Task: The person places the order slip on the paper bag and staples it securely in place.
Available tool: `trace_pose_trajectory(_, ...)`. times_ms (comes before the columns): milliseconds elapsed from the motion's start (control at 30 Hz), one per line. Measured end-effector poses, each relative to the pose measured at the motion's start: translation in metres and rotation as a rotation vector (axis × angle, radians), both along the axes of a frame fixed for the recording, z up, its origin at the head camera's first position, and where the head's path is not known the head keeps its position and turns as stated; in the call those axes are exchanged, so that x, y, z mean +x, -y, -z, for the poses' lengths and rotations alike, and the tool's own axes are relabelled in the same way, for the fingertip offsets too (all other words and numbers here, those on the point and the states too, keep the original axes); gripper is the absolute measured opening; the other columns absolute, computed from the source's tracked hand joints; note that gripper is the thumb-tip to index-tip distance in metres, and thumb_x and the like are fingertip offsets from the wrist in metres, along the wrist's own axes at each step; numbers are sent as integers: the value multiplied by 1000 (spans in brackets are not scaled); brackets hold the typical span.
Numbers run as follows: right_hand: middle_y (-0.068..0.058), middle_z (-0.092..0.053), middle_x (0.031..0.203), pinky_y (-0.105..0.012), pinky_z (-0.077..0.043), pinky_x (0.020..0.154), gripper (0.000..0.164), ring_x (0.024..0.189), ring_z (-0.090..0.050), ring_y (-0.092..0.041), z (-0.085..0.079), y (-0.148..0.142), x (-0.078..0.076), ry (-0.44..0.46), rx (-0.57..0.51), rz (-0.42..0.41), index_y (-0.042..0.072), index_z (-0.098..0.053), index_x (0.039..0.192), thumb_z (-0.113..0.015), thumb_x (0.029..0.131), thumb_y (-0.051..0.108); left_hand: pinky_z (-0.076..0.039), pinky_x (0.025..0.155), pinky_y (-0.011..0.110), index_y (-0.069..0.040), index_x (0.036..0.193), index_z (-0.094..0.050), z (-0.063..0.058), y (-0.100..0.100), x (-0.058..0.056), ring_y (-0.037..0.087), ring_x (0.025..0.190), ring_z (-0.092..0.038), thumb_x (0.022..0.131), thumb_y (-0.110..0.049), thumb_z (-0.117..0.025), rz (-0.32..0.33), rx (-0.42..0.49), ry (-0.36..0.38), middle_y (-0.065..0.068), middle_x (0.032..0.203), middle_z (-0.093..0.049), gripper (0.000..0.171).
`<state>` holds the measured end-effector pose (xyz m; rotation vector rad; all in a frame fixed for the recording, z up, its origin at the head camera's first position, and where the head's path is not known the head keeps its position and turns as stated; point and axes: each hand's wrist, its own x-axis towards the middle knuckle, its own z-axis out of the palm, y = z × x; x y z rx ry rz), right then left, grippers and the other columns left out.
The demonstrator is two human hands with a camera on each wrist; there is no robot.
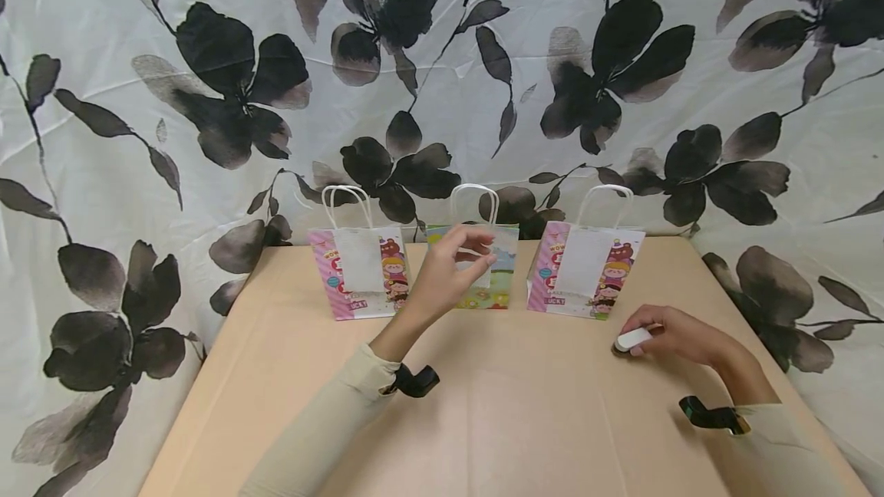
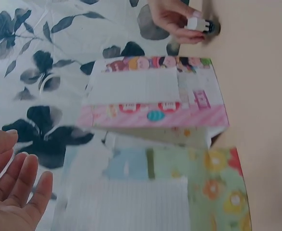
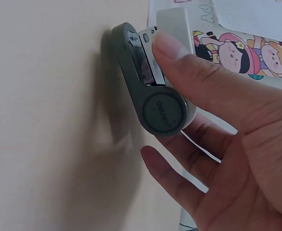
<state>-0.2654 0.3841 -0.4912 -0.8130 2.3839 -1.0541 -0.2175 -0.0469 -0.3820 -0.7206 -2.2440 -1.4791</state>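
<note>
My right hand (image 1: 687,337) pinches a small stapler (image 3: 161,111), with a white top and a dark grey base, just over the table at the right. Its thumb presses near the white part in the right wrist view. My left hand (image 1: 449,274) is raised in front of the middle paper bag (image 1: 509,271), a green and blue one with flowers, its fingers loosely bent around nothing. Nearest to the stapler stands the right pink and white bag (image 1: 576,305), bearing cartoon figures. All the bags have white handles and a white panel on the front.
A matching pink and white bag (image 1: 324,282) stands at the left of the row. The bags stand near the back edge of the beige table (image 1: 525,420). Behind it hangs a white cloth (image 1: 483,129) with dark flowers.
</note>
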Motion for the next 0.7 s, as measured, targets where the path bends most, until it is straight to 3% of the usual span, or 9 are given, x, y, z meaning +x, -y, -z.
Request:
trace_pose_trajectory(200, -10, -63, 114, -23, -50, 84, 24, 99, -57, -9, 2, -2, 5, 11, -7, 23, 11, -72, 111, -79, 89, 18, -57, 91, 38, -1, 121, -65, 4, 31, 15, 19, 102, -67, 93, -8, -73, -56, 32, 25, 11, 116, -65, 30)
trace_pose_trajectory(467, -7, -63, 114, -25, -51, 87, 25, 100, -57, -9, -2, -2, 10, -47, 50, 18, 15, -74, 112, -79, 89, 21, -57, 89, 42, 1, 125, -63, 7, 61, 32, 23, 104, -67, 93, -7, -74, -97, 22, 101, 13, 120, -64, 35)
trace_pose_trajectory(567, -7, -63, 117, -28, -52, 90, 32, 106, -58, -16, -10, 3, 13, -95, 120, 23, 13, -72, 116, -82, 86, 21, -57, 88, 43, -1, 125, -63, 9, 72, 37, 24, 103, -67, 93, -8, -74, -111, -6, 121, 13, 120, -64, 35)
trace_pose_trajectory(700, -8, -63, 123, -43, -51, 97, 37, 115, -58, -30, -32, 20, 21, -183, 235, 29, 8, -69, 121, -80, 87, 19, -57, 88, 42, -6, 126, -64, 12, 85, 45, 22, 102, -67, 93, -8, -74, -121, -44, 171, 12, 119, -66, 35)
